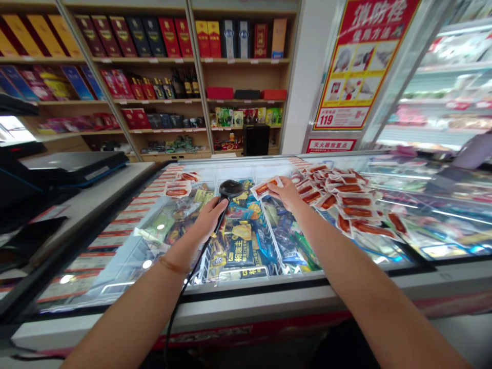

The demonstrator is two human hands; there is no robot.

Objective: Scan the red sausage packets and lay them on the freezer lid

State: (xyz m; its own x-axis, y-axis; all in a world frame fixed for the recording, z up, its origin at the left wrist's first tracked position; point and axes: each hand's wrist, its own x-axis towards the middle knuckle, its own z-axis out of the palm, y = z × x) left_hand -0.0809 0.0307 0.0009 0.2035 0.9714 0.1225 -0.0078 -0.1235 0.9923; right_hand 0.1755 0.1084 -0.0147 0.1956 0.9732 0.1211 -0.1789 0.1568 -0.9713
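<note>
My left hand (210, 217) is wrapped round the handle of a black corded barcode scanner (231, 188), its head tilted over the glass top of a chest freezer. Between the fingers of my right hand (285, 192) is a clear packet of sausage (266, 188), held just right of the scanner head with a gap between them. A pile of similar sausage packets (351, 200) lies on the glass beyond my right hand. Two more sausage packets (177, 189) rest on the glass to the left of the scanner.
Under the freezer's glass (246, 166) are wire baskets of bagged frozen goods (240, 246). The scanner's black cord (192, 269) hangs over the front edge. A counter with a flat scale-like device (77, 166) stands left. Shelves of boxes (149, 60) line the back; a lit display cooler (453, 77) stands right.
</note>
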